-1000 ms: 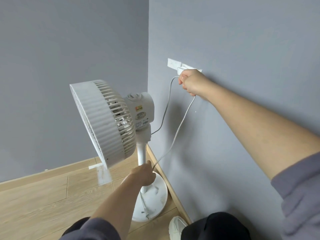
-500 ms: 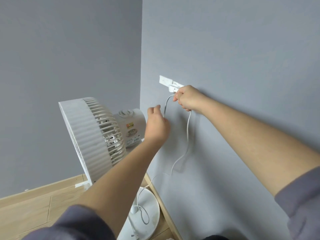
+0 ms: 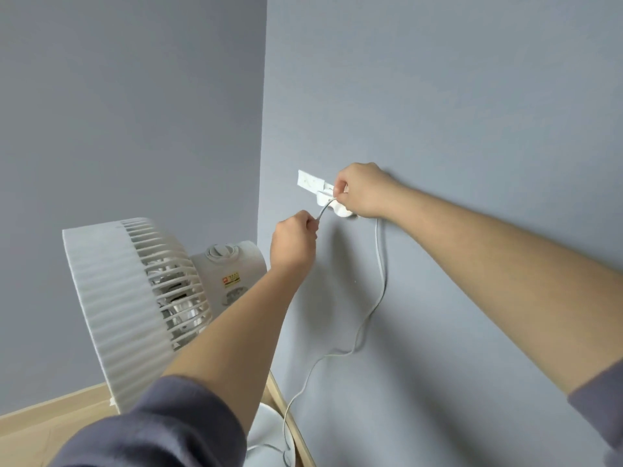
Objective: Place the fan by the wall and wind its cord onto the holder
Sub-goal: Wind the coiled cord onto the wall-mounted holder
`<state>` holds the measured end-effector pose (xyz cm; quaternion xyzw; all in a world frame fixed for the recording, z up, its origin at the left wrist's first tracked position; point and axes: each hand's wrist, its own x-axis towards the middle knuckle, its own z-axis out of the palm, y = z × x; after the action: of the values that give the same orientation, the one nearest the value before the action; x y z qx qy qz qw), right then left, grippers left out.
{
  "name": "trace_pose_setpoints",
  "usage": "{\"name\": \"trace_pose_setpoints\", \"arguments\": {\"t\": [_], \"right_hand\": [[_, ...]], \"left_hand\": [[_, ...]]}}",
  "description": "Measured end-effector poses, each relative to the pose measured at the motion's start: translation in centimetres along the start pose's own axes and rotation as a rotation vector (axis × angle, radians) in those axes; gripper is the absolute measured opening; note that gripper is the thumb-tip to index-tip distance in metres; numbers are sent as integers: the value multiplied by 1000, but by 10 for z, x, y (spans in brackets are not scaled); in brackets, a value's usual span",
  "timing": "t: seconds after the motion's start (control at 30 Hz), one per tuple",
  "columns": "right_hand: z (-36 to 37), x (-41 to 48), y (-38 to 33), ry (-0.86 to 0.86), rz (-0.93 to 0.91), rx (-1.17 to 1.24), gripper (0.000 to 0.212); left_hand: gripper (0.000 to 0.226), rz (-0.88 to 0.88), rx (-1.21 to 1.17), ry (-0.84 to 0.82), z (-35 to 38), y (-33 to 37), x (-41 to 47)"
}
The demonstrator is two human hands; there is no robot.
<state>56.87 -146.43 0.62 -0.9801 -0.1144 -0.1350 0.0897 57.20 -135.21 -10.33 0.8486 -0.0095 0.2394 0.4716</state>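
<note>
A white pedestal fan [image 3: 135, 298] stands in the room corner close to the grey wall, its round base [image 3: 269, 436] on the floor. Its white cord [image 3: 379, 284] hangs in a loose loop down the wall to the base. A white holder [image 3: 325, 197] is fixed on the wall beside a white plate [image 3: 308, 180]. My right hand [image 3: 362, 192] is at the holder and pinches the cord there. My left hand [image 3: 293, 244] grips the cord just below and left of the holder.
Two grey walls meet in a corner [image 3: 263, 163] behind the fan. A wooden skirting board [image 3: 286, 419] runs along the foot of the right wall, and light wooden flooring [image 3: 33, 436] shows at the bottom left.
My left hand rose from the fan's pole up to the cord near the holder. My right hand stayed at the holder. The view tilted upward, so the fan sits lower in frame.
</note>
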Motion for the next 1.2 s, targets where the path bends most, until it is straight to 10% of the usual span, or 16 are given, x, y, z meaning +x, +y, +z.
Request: {"name": "trace_pose_setpoints", "arguments": {"t": [0.73,1.2], "right_hand": [[5,53,-29,107,-156,-545,16],[-9,5,-13,48,-175,-590,35]], "left_hand": [[23,-286,-26,115,40,-15,59],[18,-65,-243,134,54,-13,13]]}}
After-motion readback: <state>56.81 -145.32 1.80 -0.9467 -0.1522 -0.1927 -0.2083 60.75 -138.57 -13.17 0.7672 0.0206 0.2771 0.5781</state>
